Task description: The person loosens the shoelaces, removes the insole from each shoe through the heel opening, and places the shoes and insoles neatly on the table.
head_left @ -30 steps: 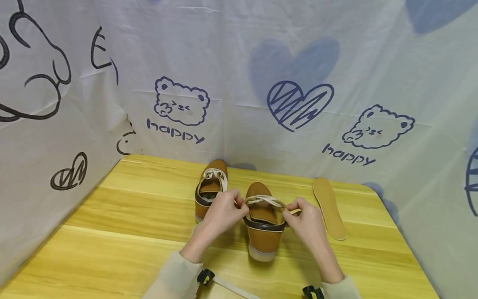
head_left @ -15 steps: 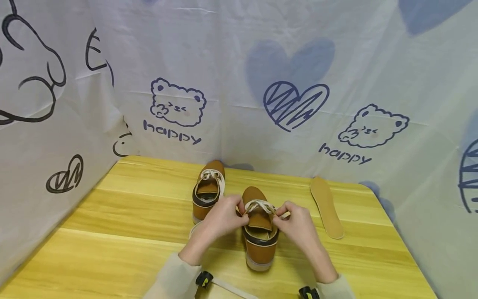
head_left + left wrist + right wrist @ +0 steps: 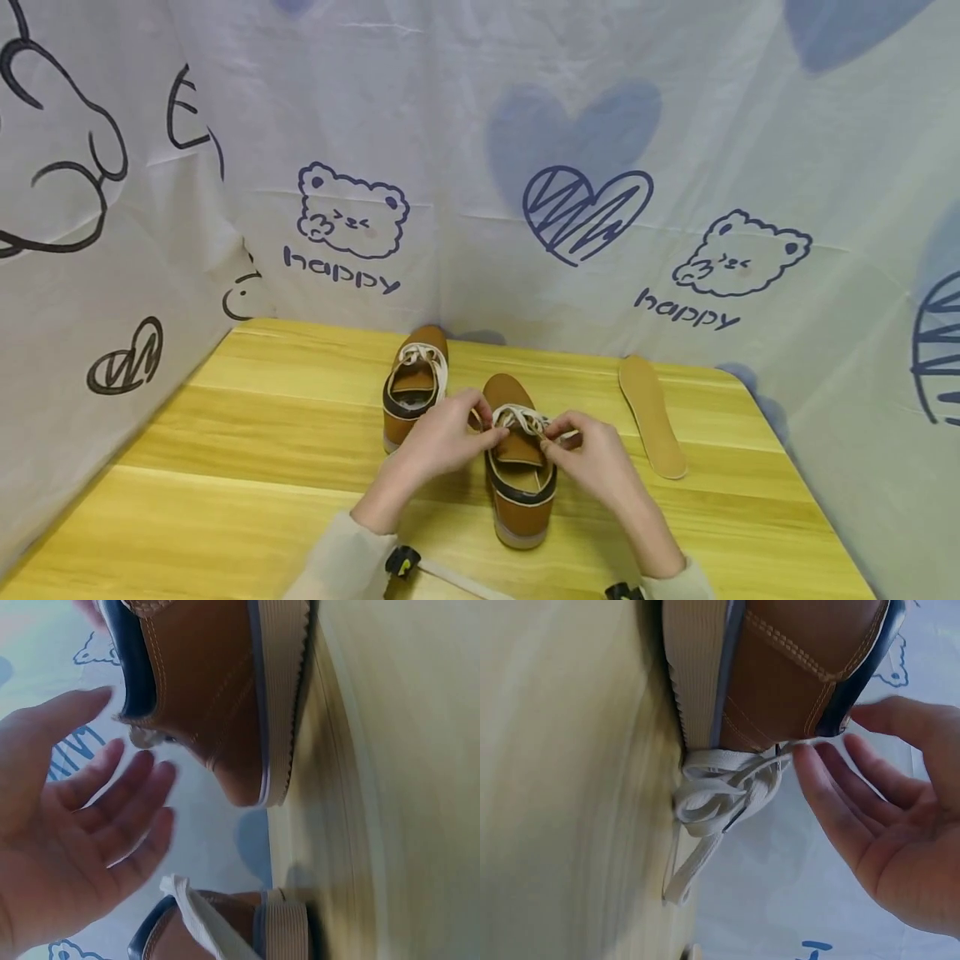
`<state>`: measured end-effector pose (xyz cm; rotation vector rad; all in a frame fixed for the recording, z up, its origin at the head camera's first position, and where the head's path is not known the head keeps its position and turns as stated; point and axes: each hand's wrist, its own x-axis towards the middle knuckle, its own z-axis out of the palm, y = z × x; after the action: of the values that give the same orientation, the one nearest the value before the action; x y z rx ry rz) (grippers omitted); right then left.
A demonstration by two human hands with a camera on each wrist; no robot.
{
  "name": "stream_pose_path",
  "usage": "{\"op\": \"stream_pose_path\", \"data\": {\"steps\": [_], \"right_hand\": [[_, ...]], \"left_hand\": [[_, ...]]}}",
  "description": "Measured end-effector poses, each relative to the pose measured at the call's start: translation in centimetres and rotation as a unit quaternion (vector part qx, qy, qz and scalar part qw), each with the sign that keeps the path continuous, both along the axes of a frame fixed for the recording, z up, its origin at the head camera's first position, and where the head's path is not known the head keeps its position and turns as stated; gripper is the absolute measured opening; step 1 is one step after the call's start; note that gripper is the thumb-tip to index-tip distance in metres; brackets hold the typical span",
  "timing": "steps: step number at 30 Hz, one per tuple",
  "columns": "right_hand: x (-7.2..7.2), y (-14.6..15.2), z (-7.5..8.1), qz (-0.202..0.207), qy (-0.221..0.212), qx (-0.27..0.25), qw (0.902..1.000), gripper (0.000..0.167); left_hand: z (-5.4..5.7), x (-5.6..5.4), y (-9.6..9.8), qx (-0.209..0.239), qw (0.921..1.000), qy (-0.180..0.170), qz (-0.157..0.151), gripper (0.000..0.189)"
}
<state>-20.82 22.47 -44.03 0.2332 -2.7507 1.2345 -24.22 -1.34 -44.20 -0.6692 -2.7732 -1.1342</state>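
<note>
A brown shoe (image 3: pixel 522 508) with a dark collar and white laces (image 3: pixel 517 414) stands on the table, heel toward me. At its left side, my left hand (image 3: pixel 450 429) has thumb and fingers spread apart. In the left wrist view those fingers (image 3: pixel 127 802) are beside the collar and grip nothing. On the opposite side, my right hand (image 3: pixel 588 450) pinches the shoe's upper edge near the lace holes. The right wrist view shows its thumb at the collar and a fingertip against the lace; a bundle of loose lace (image 3: pixel 727 795) hangs alongside. The exact contact is partly hidden.
A matching brown shoe (image 3: pixel 397 425) with laces stands to the left and farther back. To the right lies a tan insole (image 3: pixel 652 417). A white strip (image 3: pixel 465 581) lies by the table's (image 3: pixel 247 500) near side. Printed cloth (image 3: pixel 465 275) hangs behind.
The shoe's sides, earlier pulled wide by both hands, have come closer together and the laces lie lower. My left hand has let go of its edge. My right hand has moved inward.
</note>
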Motion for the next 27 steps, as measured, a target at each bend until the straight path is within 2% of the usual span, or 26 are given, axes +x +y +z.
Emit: {"op": "stream_pose_path", "data": {"steps": [3, 5, 8, 11, 14, 16, 18, 20, 23, 27], "right_hand": [[0.9, 0.1, -0.2, 0.011, 0.051, -0.018, 0.9985, 0.014], [1.7, 0.1, -0.4, 0.026, 0.102, -0.014, 0.9944, 0.017], [3.0, 0.0, -0.9, 0.057, 0.183, 0.014, 0.9813, 0.021], [4.2, -0.4, -1.3, 0.081, 0.234, 0.055, 0.9673, 0.023], [5.2, -1.0, -1.5, 0.099, 0.246, 0.083, 0.9607, 0.023], [5.8, -1.3, -1.5, 0.109, 0.246, 0.099, 0.9579, 0.022], [6.2, -1.6, -1.6, 0.112, 0.248, 0.118, 0.9550, 0.021], [6.5, -1.9, -1.7, 0.109, 0.248, 0.135, 0.9531, 0.020], [6.7, -2.0, -1.8, 0.098, 0.254, 0.148, 0.9508, 0.021], [6.7, -1.8, -2.0, 0.095, 0.261, 0.149, 0.9490, 0.022]], "left_hand": [[0.2, -0.8, -0.1, 0.008, 0.9994, 0.033, 0.000, 0.027], [0.5, -1.6, -0.1, 0.002, 0.9981, 0.059, -0.016, 0.028], [0.8, -3.1, -0.1, -0.034, 0.9943, 0.085, -0.054, 0.032], [1.0, -4.5, 0.0, -0.090, 0.9865, 0.097, -0.096, 0.037], [1.1, -5.7, 0.1, -0.154, 0.9710, 0.120, -0.139, 0.036], [1.2, -6.3, 0.2, -0.193, 0.9574, 0.136, -0.167, 0.033], [1.2, -6.7, 0.3, -0.228, 0.9456, 0.138, -0.187, 0.034], [1.2, -7.0, 0.4, -0.260, 0.9380, 0.121, -0.196, 0.039], [1.1, -7.3, 0.7, -0.290, 0.9327, 0.086, -0.197, 0.044], [0.9, -7.3, 0.9, -0.297, 0.9314, 0.068, -0.199, 0.031]]}}
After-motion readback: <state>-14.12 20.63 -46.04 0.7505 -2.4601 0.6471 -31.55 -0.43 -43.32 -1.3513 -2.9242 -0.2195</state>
